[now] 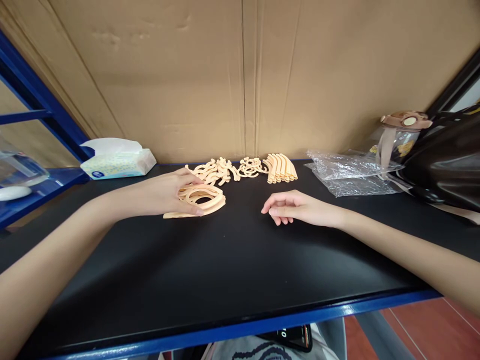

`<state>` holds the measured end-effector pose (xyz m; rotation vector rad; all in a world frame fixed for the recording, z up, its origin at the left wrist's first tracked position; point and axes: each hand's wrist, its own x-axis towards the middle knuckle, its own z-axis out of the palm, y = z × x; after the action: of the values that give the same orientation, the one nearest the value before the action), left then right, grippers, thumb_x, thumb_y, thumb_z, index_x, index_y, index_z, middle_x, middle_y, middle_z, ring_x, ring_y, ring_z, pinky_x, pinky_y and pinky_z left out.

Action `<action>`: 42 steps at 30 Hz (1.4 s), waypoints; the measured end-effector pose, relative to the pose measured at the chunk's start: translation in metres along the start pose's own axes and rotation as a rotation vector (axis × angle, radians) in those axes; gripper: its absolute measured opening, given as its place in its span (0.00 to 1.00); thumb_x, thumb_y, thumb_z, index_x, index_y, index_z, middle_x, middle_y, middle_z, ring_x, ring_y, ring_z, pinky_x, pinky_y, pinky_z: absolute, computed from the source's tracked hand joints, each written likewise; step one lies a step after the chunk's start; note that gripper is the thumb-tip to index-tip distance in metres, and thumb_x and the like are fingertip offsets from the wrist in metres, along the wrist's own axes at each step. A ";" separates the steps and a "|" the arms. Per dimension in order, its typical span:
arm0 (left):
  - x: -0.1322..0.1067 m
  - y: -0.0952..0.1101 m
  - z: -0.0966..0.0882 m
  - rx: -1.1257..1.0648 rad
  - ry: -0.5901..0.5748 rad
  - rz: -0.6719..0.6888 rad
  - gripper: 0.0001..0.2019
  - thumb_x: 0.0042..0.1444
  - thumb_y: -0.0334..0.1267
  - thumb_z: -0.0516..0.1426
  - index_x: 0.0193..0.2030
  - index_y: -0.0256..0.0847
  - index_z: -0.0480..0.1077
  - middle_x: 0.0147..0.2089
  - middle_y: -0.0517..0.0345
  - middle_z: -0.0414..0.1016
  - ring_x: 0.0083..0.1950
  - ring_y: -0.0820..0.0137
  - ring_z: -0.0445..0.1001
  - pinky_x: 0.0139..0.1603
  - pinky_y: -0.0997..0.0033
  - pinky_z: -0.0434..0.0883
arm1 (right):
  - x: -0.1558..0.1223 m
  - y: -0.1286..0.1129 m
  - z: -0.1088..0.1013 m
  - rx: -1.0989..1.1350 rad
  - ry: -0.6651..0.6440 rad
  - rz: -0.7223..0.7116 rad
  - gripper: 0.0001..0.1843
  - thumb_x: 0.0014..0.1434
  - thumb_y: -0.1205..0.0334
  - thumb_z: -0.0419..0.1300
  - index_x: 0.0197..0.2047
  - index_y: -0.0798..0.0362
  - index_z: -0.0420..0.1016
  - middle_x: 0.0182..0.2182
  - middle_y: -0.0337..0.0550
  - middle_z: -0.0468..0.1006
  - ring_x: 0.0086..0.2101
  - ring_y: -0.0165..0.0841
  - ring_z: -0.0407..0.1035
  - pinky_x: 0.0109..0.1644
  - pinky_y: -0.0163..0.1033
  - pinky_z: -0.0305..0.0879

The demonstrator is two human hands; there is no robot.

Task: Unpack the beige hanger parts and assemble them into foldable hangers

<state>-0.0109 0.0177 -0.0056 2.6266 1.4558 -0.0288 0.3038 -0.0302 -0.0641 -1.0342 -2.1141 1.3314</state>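
My left hand (pixel 168 195) rests on the black table (pixel 225 270) with its fingers curled round a bundle of curved peach-coloured plastic pieces (pixel 204 200). To the right, my right hand (pixel 290 207) lies on the table with its fingers loosely bent and nothing in it. Behind both hands, several loose peach pieces (pixel 225 170) lie scattered near the cardboard wall. Beside them sits a neat stack of the same curved pieces (pixel 281 167).
A tissue pack (pixel 116 160) stands at the back left. Crumpled clear plastic bags (pixel 348 172) lie at the back right, next to a bottle with a brown lid (pixel 401 132) and a black bag (pixel 446 167). A cardboard wall closes the back.
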 end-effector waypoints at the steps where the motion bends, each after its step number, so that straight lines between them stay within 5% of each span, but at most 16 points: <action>1: 0.002 -0.002 0.003 0.021 -0.017 -0.002 0.35 0.46 0.65 0.55 0.58 0.49 0.66 0.59 0.52 0.66 0.55 0.55 0.68 0.50 0.64 0.68 | 0.000 0.000 0.000 0.001 -0.002 -0.001 0.16 0.61 0.51 0.56 0.44 0.55 0.72 0.27 0.38 0.72 0.27 0.26 0.64 0.33 0.34 0.61; 10: 0.009 -0.009 0.012 0.036 -0.011 0.045 0.36 0.47 0.65 0.55 0.60 0.50 0.65 0.64 0.49 0.62 0.65 0.50 0.57 0.62 0.49 0.57 | 0.000 0.001 0.000 0.015 -0.011 -0.013 0.16 0.61 0.52 0.56 0.44 0.55 0.72 0.28 0.39 0.73 0.29 0.26 0.66 0.33 0.34 0.62; 21: 0.007 -0.005 0.011 0.025 -0.091 0.065 0.39 0.50 0.63 0.53 0.65 0.47 0.57 0.69 0.49 0.52 0.69 0.52 0.48 0.65 0.48 0.52 | -0.001 0.000 0.000 0.002 -0.019 -0.010 0.16 0.61 0.51 0.56 0.44 0.55 0.72 0.28 0.39 0.73 0.29 0.26 0.66 0.34 0.34 0.63; 31: 0.009 -0.003 0.011 0.020 -0.041 0.148 0.33 0.50 0.60 0.55 0.60 0.48 0.63 0.59 0.51 0.66 0.60 0.54 0.61 0.55 0.60 0.64 | -0.001 -0.001 -0.001 -0.006 -0.025 -0.020 0.15 0.62 0.52 0.55 0.44 0.55 0.72 0.29 0.39 0.74 0.30 0.27 0.67 0.34 0.34 0.63; 42: 0.006 0.004 0.008 0.041 -0.075 0.099 0.33 0.50 0.59 0.55 0.59 0.45 0.63 0.58 0.50 0.66 0.60 0.53 0.61 0.52 0.63 0.65 | -0.001 -0.002 0.000 -0.007 -0.030 -0.019 0.16 0.62 0.52 0.55 0.44 0.56 0.72 0.29 0.39 0.73 0.30 0.27 0.66 0.34 0.34 0.63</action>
<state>-0.0040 0.0195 -0.0131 2.6950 1.3145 -0.1473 0.3040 -0.0315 -0.0621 -1.0000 -2.1466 1.3399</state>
